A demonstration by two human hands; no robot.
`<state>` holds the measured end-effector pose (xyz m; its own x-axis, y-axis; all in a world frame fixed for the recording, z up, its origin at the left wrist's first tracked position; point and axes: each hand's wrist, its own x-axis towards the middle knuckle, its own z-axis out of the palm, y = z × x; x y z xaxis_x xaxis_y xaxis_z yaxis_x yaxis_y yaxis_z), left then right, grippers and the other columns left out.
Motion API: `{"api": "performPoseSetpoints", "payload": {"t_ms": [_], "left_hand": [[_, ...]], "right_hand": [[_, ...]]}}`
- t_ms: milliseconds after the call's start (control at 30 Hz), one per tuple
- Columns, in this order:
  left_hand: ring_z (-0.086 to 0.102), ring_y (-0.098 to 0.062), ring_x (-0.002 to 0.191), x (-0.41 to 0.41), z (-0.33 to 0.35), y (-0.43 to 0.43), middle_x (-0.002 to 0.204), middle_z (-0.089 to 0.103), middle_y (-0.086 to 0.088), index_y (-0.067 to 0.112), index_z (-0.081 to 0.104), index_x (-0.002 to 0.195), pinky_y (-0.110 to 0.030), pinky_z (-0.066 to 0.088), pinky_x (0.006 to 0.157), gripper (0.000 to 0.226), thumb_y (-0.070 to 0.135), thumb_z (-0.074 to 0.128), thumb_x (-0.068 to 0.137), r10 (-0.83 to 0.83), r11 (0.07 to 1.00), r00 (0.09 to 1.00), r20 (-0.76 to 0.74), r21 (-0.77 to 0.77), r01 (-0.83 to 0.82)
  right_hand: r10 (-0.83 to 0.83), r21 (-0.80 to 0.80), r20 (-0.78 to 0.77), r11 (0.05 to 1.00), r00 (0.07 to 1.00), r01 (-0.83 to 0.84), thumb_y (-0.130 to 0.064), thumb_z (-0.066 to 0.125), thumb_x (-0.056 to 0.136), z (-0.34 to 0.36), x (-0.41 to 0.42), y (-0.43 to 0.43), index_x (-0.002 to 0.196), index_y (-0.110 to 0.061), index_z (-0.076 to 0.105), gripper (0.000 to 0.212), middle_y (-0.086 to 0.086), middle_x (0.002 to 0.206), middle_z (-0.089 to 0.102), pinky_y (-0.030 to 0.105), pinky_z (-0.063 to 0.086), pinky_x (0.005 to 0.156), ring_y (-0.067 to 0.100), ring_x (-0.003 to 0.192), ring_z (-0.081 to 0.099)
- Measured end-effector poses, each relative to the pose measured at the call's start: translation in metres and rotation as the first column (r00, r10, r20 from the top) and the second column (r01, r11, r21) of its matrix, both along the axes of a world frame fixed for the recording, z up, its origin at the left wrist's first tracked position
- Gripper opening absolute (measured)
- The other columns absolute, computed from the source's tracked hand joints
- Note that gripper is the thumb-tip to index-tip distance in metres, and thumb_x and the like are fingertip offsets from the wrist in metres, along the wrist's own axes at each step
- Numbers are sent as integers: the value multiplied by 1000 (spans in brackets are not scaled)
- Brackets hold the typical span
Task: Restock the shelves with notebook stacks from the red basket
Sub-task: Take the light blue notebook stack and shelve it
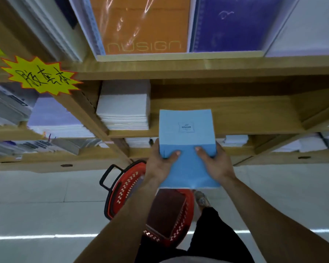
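Note:
A stack of light blue notebooks (186, 128) is held level in front of the wooden shelf (245, 118). My left hand (160, 160) grips its left side and my right hand (214, 162) grips its right side, thumbs on top. Its far end reaches over the shelf's front edge, to the right of a white notebook stack (123, 109). Below my arms the red basket (125, 188) stands on the floor with a dark maroon notebook stack (166, 211) inside.
An orange notebook (142, 25) and a purple notebook (234, 23) stand on the shelf above. A yellow starburst price sign (40, 74) hangs at the left. Lower shelves hold more white stacks (235, 139). The floor (46, 205) is pale tile.

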<state>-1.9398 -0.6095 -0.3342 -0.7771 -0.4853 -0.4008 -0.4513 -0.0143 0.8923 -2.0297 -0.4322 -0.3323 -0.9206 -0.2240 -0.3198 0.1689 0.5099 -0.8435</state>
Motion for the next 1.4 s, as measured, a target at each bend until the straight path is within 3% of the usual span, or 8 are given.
{"api": "performPoseSetpoints", "payload": {"t_ms": [233,333,467,633,867,1000,1133,1400], "left_hand": [[62,-4,85,-89,-18,-21,114,66,3,20,51,135,-8,49,60,49,22,72,91,71,996,997,-8,-57,-71],[68,-14,96,-123,-30,-38,116,70,5,25,54,131,-29,58,81,73,48,83,67,70,989,998,4,-134,-69],[70,-20,100,-162,-54,-70,113,72,7,31,59,125,-42,58,90,97,69,85,40,132,980,990,45,-159,-124],[72,-16,92,-179,-55,-78,108,73,5,26,64,122,-38,61,84,69,45,92,62,109,976,993,54,-195,-97],[68,-16,94,-180,-65,-74,111,71,7,25,64,124,-31,58,83,64,54,84,71,120,936,990,79,-340,-86],[64,-21,96,-165,-70,-62,118,66,0,18,57,127,-32,55,86,66,62,71,80,169,945,977,129,-302,-124],[65,-16,96,-154,-80,-53,113,66,4,18,57,122,-22,54,72,51,45,77,83,194,956,979,58,-236,-175],[62,-16,94,-181,-71,-76,104,61,6,16,59,125,-26,50,80,50,41,75,86,227,925,973,46,-321,-201]], "right_hand": [[3,-41,-6,999,1000,-3,-40,65,97,-29,-100,-29,124,-24,58,33,-6,104,66,24,54,71,10,85,65],[5,-97,21,995,1000,-3,-39,69,93,-45,-137,-50,124,-19,61,38,2,112,72,47,59,88,23,98,70],[-9,-153,-17,988,1000,6,-40,71,92,-67,-169,-74,124,-21,63,37,0,110,73,44,59,88,23,99,71],[-7,-153,-44,988,999,1,-41,67,95,-80,-184,-87,130,-21,60,41,2,116,71,41,58,88,23,101,69],[75,56,-192,996,979,-66,-48,63,95,-74,-186,-82,126,-21,62,41,2,116,72,39,56,88,25,103,67],[8,-117,-44,993,999,-13,-36,58,102,-79,-173,-74,125,-27,56,26,-9,103,64,14,48,63,8,87,63],[-59,-227,-7,972,998,56,-30,63,99,-98,-149,-78,132,-23,54,35,-5,115,66,33,56,84,14,100,66],[-53,-232,-13,971,998,49,-23,61,101,-90,-178,-109,138,-18,51,39,-6,113,59,13,42,63,11,96,58]]}}
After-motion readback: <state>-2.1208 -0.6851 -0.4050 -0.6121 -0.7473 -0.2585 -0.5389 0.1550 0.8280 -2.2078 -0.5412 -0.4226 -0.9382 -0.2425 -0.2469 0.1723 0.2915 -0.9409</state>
